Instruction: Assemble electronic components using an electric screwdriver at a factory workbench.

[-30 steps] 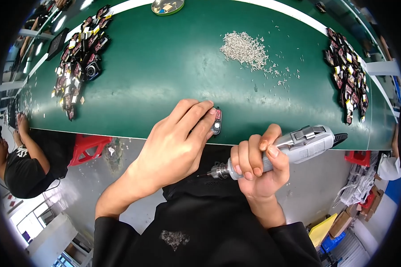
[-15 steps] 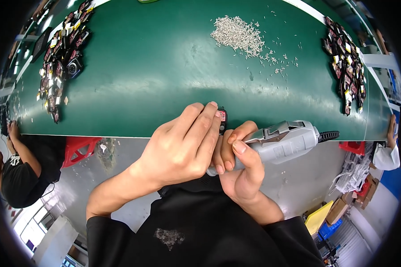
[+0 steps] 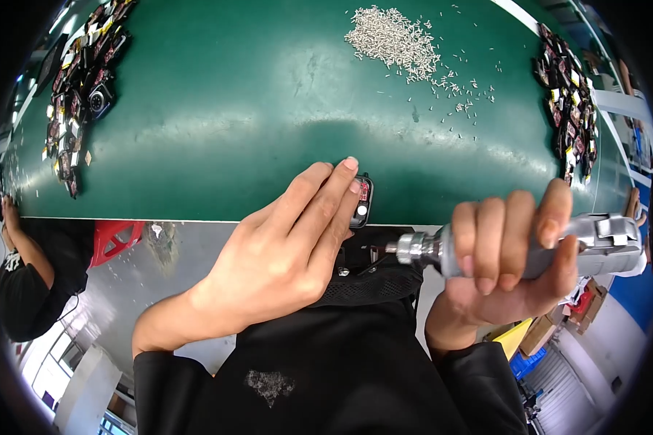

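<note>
My left hand [image 3: 272, 250] lies over a small black device [image 3: 365, 197] at the near edge of the green table. Its fingers press on the device's left side, and the grip underneath is hidden. Red parts and a round white spot show inside the open casing. Off to the right, my right hand [image 3: 508, 243] is wrapped around a grey electric screwdriver [image 3: 611, 246]. The tool lies roughly level, its metal nose pointing left, below and apart from the device.
A heap of small silvery screws [image 3: 392, 43] lies on the table [image 3: 232, 152], with strays scattered to its right. Piles of black devices stand at far left [image 3: 69, 116] and far right [image 3: 564, 101]. Another person [image 3: 36, 268] sits at left near a red stool [image 3: 116, 239].
My right hand has swung away to the right with the screwdriver, leaving the device. My left hand stays on the device. The view has shifted slightly.
</note>
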The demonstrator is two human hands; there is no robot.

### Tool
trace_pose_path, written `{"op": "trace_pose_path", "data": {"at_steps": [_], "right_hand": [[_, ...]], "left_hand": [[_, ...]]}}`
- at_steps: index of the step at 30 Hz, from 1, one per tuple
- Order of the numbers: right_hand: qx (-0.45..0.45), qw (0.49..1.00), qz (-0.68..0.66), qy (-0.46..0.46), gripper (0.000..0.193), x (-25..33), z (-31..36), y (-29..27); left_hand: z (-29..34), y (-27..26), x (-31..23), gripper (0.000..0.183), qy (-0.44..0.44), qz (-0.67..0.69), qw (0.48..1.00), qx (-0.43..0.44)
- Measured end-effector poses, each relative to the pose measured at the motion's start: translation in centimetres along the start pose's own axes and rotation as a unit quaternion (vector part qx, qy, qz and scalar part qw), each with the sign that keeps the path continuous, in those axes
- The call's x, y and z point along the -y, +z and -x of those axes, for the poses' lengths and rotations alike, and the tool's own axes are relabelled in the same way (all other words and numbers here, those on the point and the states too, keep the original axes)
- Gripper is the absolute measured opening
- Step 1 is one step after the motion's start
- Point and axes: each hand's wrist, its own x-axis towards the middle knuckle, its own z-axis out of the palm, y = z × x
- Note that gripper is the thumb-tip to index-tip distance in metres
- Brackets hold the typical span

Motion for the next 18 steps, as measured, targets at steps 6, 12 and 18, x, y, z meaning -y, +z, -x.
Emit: {"op": "trace_pose_path", "data": {"at_steps": [6,12,18], "right_hand": [[0.021,0.998,0.062,-0.018,0.021,-0.5,-2.9,-0.9],[0.022,0.997,0.068,-0.002,0.020,-1.3,-2.9,-1.3],[0.061,0.991,0.115,0.034,0.021,-1.2,-3.4,-1.1]], "left_hand": [[0.4,0.6,0.2,0.043,0.008,-0.021,1.000,-0.016],[0.3,1.1,-0.1,0.041,-0.002,-0.015,0.999,-0.034],[0.5,1.6,0.3,0.038,0.010,0.000,0.998,-0.062]]}}
